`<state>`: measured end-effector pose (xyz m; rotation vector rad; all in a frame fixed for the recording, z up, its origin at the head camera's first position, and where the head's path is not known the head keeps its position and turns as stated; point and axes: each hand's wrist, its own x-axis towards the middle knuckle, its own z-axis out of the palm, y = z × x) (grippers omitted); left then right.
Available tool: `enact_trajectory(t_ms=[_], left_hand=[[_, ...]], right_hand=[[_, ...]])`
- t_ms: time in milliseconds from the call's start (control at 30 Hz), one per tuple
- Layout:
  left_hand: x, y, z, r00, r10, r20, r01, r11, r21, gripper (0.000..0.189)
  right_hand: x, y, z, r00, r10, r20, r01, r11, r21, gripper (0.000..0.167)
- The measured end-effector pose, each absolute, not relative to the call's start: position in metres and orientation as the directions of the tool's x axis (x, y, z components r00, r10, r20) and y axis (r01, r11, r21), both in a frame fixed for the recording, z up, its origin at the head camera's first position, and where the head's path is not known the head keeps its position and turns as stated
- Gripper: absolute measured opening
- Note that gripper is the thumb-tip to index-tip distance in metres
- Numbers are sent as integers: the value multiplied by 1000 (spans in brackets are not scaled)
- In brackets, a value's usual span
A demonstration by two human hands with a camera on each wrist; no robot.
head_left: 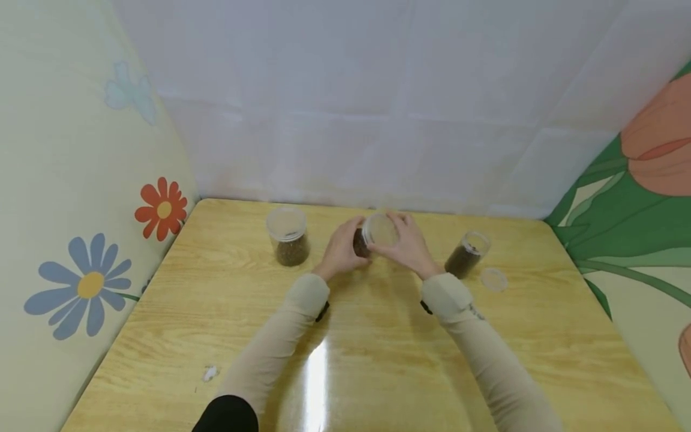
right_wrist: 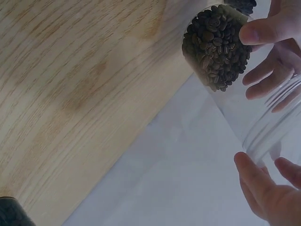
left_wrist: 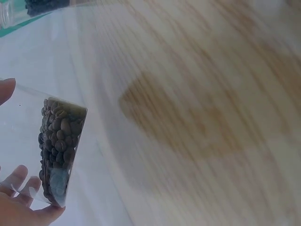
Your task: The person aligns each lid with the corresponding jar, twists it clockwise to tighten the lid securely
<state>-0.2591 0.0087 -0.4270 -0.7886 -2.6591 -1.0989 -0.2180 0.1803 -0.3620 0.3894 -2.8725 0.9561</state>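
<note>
A clear jar with dark coffee beans (right_wrist: pixel 216 47) in its bottom is held tilted above the table, its mouth turned toward my right. My left hand (head_left: pixel 342 247) grips the body of this jar, thumb on one side and fingers on the other. Around the clear round lid (head_left: pixel 382 230) at the mouth, my right hand (head_left: pixel 405 243) has its thumb and fingers spread on opposite edges. Whether the lid sits fully on the threads cannot be told. In the left wrist view, the beans (left_wrist: pixel 59 146) lie against the jar's base.
To the left stands a lidded clear jar (head_left: pixel 290 240) partly filled with brownish contents. At right is a narrower jar (head_left: pixel 463 258) of dark grains, beside a loose clear lid (head_left: pixel 493 279). A white scrap (head_left: pixel 210 373) lies near the front left. White cloth (head_left: pixel 345 120) hangs behind the table.
</note>
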Motion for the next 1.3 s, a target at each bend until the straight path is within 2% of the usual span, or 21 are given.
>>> enact_trajectory(t_ms=[300,533,933,1300], left_hand=[[-257,8,-429,-821,402,406,571,588,572,87],[-256,9,-429,-827,400,394,562,592,578,89],[-253,11,-425,-826,407,390,564,605,562,89],[-250,12,-426,-792,420,443,606,631,485,87]], right_hand=[[-216,178,-362,-978,-158,139,-210,781,-589,90],[-216,176,-363,-982,-111,154,-178,822,-541,86],[-212,174,-360,-982,-105,159,-173,844,-508,92],[-214,173,-357,-983,-114,142,-160,915,-370,90]])
